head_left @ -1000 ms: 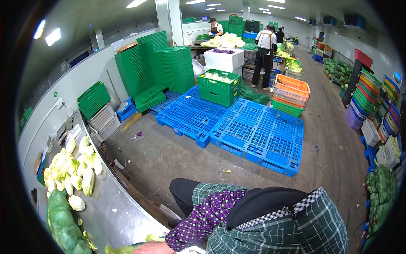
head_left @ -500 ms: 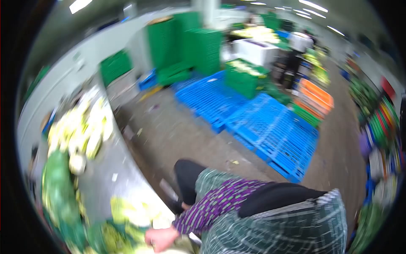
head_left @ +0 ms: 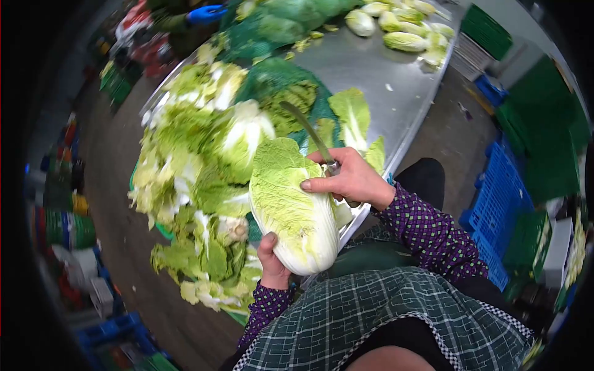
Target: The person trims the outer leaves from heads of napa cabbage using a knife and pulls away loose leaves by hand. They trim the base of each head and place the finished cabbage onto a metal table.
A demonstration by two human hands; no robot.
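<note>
A pale green and white napa cabbage (head_left: 291, 213) is held up in front of my body. My left hand (head_left: 272, 263) grips it low on its left side, thumb uppermost. In my right hand (head_left: 356, 179) is a knife (head_left: 303, 127) with a thin, dark, slightly curved blade pointing up and away. The right thumb also presses on the cabbage's upper right side. Behind the cabbage lies a heap of loose cabbage leaves (head_left: 179, 142). One separate leaf (head_left: 352, 114) rests on the metal table (head_left: 365, 74) near the blade.
Green mesh (head_left: 257, 21) wraps cabbages along the table's far side. Several trimmed cabbages (head_left: 405, 40) lie at its far right end. A blue-gloved hand (head_left: 207, 13) of another person shows beyond. Blue pallets (head_left: 498, 210) and green crates (head_left: 541, 123) stand on the floor at right.
The view has swung from the aisle down to the table. My left hand and the cabbage have come into sight; the right hand now shows a knife in it.
</note>
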